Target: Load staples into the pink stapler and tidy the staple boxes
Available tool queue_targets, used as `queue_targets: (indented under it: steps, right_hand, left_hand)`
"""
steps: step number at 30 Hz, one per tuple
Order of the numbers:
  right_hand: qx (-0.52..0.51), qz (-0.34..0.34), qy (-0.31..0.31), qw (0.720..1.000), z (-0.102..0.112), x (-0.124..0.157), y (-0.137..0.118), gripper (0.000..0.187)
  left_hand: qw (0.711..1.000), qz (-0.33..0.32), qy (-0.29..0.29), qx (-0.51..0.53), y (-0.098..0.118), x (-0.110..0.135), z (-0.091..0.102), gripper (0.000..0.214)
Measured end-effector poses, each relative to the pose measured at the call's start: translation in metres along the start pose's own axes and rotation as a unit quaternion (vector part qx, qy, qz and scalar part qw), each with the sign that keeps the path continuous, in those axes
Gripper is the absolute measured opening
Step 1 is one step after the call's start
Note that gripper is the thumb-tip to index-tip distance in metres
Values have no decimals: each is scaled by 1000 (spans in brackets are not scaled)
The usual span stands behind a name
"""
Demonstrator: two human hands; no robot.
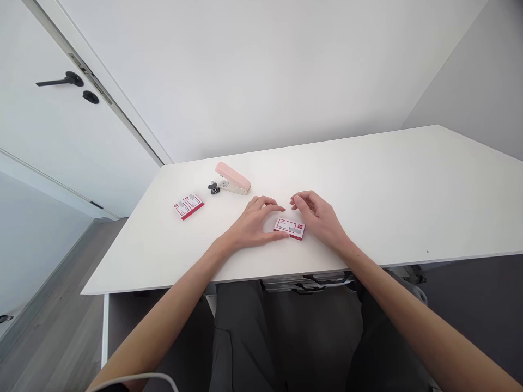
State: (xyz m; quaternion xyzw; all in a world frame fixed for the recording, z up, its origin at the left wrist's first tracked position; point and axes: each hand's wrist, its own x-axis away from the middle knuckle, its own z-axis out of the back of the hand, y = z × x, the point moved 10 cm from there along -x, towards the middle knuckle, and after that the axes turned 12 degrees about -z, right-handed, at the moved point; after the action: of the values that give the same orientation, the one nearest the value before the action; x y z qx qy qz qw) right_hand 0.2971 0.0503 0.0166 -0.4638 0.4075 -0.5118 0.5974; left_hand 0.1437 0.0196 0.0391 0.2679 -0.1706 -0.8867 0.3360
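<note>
A small white-and-red box (289, 227) lies flat on the table between my two hands; it looks like a staple box. My left hand (258, 222) curves around its left side with thumb and fingers apart, the thumb tip at the box's near edge. I cannot tell whether the thumb presses on it. Just beyond the box's right end, my right hand (315, 213) hovers with loosely bent fingers, and no object shows in it. Farther left stands a pink-and-white stapler (233, 178), its top arm raised at the left end.
Beside the stapler sits a small black object (213, 188), possibly a staple remover. More white-and-red boxes (188, 205) lie together at the left. The white table (400, 190) meets a wall behind. A door handle (61, 80) is at the upper left.
</note>
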Motion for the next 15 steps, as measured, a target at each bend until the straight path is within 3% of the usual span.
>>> queue_targets:
  steps: [4, 7, 11, 15]
  right_hand:
    - [-6, -5, 19, 1000, 4, -4, 6, 41]
    - [-5, -8, 25, 1000, 5, -5, 7, 42]
    - [-5, -20, 24, 999, 5, -3, 7, 38]
    - [-17, -29, 9, 999, 2, -1, 8, 33]
  left_hand:
    - [1000, -23, -11, -16, 1, 0, -4, 42]
    - [999, -27, 28, -33, 1, 3, 5, 37]
    - [989, 4, 112, -101, -7, 24, 37, 34]
    - [960, 66, 157, -222, -24, 71, 80, 32]
